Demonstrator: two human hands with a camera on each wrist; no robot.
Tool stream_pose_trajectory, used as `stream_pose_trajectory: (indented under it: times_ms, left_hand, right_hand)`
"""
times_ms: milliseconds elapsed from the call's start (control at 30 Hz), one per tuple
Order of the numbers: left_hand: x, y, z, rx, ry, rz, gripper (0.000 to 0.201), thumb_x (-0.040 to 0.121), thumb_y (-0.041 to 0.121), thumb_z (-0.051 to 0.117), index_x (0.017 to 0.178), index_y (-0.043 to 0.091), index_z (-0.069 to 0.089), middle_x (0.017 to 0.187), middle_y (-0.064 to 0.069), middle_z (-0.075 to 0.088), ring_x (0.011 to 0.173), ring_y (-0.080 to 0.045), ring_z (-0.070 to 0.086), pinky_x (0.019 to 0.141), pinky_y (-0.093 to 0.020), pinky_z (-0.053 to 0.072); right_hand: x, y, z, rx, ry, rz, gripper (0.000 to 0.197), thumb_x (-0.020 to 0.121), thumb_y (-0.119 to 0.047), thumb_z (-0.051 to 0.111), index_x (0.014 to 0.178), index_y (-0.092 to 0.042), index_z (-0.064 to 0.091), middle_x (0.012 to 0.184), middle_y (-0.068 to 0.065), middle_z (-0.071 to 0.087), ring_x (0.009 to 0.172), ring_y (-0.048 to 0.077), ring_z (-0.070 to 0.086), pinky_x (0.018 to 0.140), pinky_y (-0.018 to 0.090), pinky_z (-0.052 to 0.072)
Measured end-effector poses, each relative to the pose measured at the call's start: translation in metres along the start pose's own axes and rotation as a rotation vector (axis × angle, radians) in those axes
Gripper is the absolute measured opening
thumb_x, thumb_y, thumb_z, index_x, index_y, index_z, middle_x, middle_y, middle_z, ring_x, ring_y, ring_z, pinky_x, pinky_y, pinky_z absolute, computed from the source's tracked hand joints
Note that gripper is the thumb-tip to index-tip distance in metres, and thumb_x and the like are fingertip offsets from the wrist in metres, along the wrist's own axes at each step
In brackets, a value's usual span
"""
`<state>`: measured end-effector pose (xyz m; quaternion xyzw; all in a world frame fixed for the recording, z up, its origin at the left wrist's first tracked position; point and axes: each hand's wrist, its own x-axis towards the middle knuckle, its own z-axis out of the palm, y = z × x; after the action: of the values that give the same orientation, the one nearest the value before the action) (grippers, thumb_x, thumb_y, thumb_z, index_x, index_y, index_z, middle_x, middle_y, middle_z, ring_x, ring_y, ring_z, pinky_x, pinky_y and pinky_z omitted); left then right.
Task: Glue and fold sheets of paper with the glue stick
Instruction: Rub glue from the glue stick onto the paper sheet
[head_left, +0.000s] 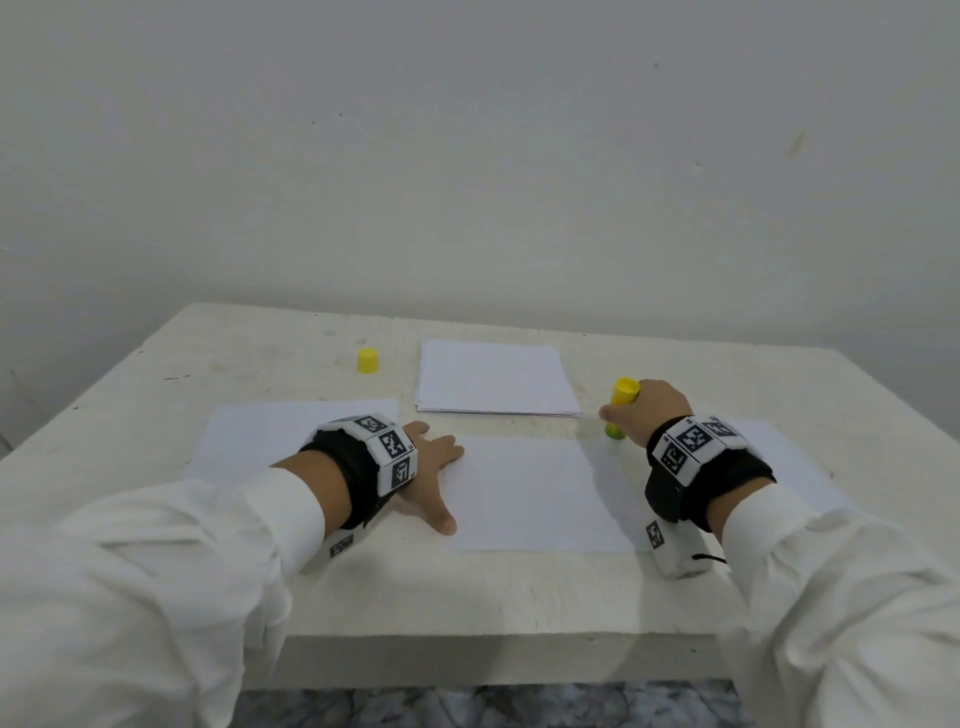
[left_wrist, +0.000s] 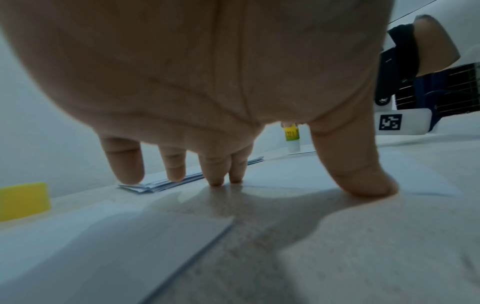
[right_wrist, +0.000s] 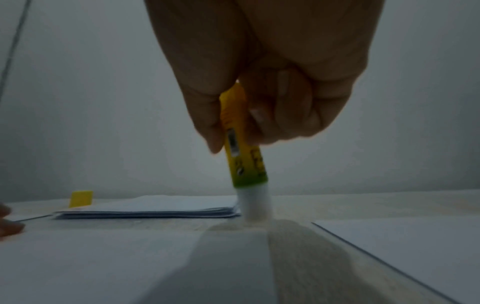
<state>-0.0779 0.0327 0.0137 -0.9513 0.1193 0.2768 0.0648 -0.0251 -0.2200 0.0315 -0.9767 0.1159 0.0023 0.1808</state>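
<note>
My left hand (head_left: 423, 470) lies spread flat, pinning the light, slide-prone sheet (head_left: 540, 493), while my right-hand fingers (right_wrist: 207, 115) clamp the rigid glue stick (head_left: 621, 408) mid-barrel.

A pale, off-white table (head_left: 249, 364) with a rough, slightly scuffed top fills the lower half of the head view; a few small dark marks dot its far left part. Behind it stands a plain whitish wall (head_left: 467, 156) with scattered tiny specks and a faint brownish smudge toward the right. Below the table's front edge, a strip of grey-and-white mottled floor (head_left: 467, 706) shows. In the left wrist view, a dark grille-like pattern (left_wrist: 446, 86) shows at the right edge.
</note>
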Motion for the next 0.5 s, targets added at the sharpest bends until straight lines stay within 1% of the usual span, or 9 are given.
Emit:
stream_pose_trajectory:
  times_ms: [67,100,133,167,233,267,333,400,500]
  left_hand:
    - [0.007,-0.005,0.005,-0.010,0.009,0.005,0.105,0.075,0.067,0.062,0.152,0.031,0.001,0.160,0.012,-0.004,0.147,-0.023,-0.010,0.117,-0.049,0.005]
    - [0.008,-0.006,0.006,-0.016,0.017,0.012,0.106,0.074,0.068,0.063,0.152,0.032,0.002,0.160,0.013,-0.004,0.147,-0.022,-0.010,0.118,-0.049,0.004]
    - [0.007,-0.007,0.006,-0.025,0.021,0.022,0.106,0.073,0.068,0.064,0.152,0.032,0.003,0.160,0.013,-0.004,0.146,-0.022,-0.011,0.117,-0.049,0.004]
    - [0.006,-0.007,0.005,-0.041,0.025,0.027,0.106,0.073,0.067,0.065,0.152,0.033,0.004,0.160,0.012,-0.005,0.146,-0.023,-0.011,0.117,-0.049,0.004]
    - [0.003,-0.007,0.003,-0.071,0.025,-0.004,0.107,0.071,0.066,0.068,0.152,0.035,0.003,0.160,0.008,-0.005,0.146,-0.026,-0.005,0.116,-0.048,0.008]
    - [0.004,-0.008,0.003,-0.079,0.023,-0.033,0.111,0.068,0.068,0.069,0.151,0.038,0.002,0.160,0.004,-0.005,0.146,-0.029,0.000,0.115,-0.049,0.012]
    - [0.006,-0.010,0.004,-0.084,0.024,-0.069,0.120,0.058,0.073,0.071,0.148,0.044,-0.002,0.160,-0.001,-0.006,0.145,-0.033,0.008,0.114,-0.052,0.019]
    - [0.008,-0.011,0.005,-0.100,0.014,-0.079,0.122,0.056,0.073,0.073,0.147,0.046,-0.004,0.160,-0.003,-0.006,0.145,-0.033,0.007,0.113,-0.052,0.019]
    - [0.010,-0.010,0.004,-0.083,0.007,-0.082,0.126,0.055,0.072,0.074,0.148,0.043,-0.006,0.160,-0.004,-0.006,0.146,-0.032,0.003,0.113,-0.052,0.016]
  right_hand:
    - [-0.011,-0.011,-0.003,0.135,0.075,-0.070,0.029,0.086,-0.024,0.059,0.065,-0.013,0.043,0.069,0.004,0.049,0.075,0.026,0.050,0.062,0.027,0.035]
    - [-0.017,-0.019,-0.003,0.202,0.077,-0.126,0.027,0.086,-0.025,0.060,0.067,-0.013,0.046,0.069,0.003,0.050,0.076,0.026,0.051,0.064,0.027,0.035]
    - [-0.025,-0.030,-0.001,0.237,0.029,-0.192,0.025,0.085,-0.028,0.062,0.070,-0.011,0.052,0.070,0.004,0.054,0.076,0.025,0.052,0.065,0.028,0.036]
    - [-0.032,-0.042,0.003,0.238,-0.056,-0.264,0.027,0.085,-0.032,0.063,0.074,-0.007,0.059,0.074,0.005,0.059,0.076,0.023,0.054,0.065,0.028,0.039]
    - [-0.042,-0.065,0.016,0.176,-0.244,-0.386,0.034,0.084,-0.038,0.064,0.081,-0.004,0.065,0.080,0.008,0.064,0.074,0.019,0.056,0.068,0.029,0.044]
    - [-0.045,-0.075,0.024,0.130,-0.295,-0.427,0.035,0.084,-0.039,0.064,0.078,-0.005,0.062,0.078,0.007,0.063,0.072,0.018,0.055,0.067,0.028,0.044]
    - [-0.046,-0.090,0.036,0.057,-0.305,-0.471,0.035,0.084,-0.040,0.064,0.068,-0.012,0.052,0.071,0.002,0.055,0.067,0.015,0.051,0.060,0.026,0.039]
    - [-0.044,-0.099,0.045,0.014,-0.266,-0.490,0.037,0.085,-0.040,0.063,0.064,-0.017,0.043,0.066,-0.003,0.048,0.065,0.014,0.047,0.053,0.021,0.033]
    - [-0.042,-0.104,0.049,-0.004,-0.231,-0.512,0.038,0.086,-0.040,0.062,0.064,-0.019,0.040,0.066,-0.005,0.044,0.070,0.016,0.047,0.051,0.020,0.029]
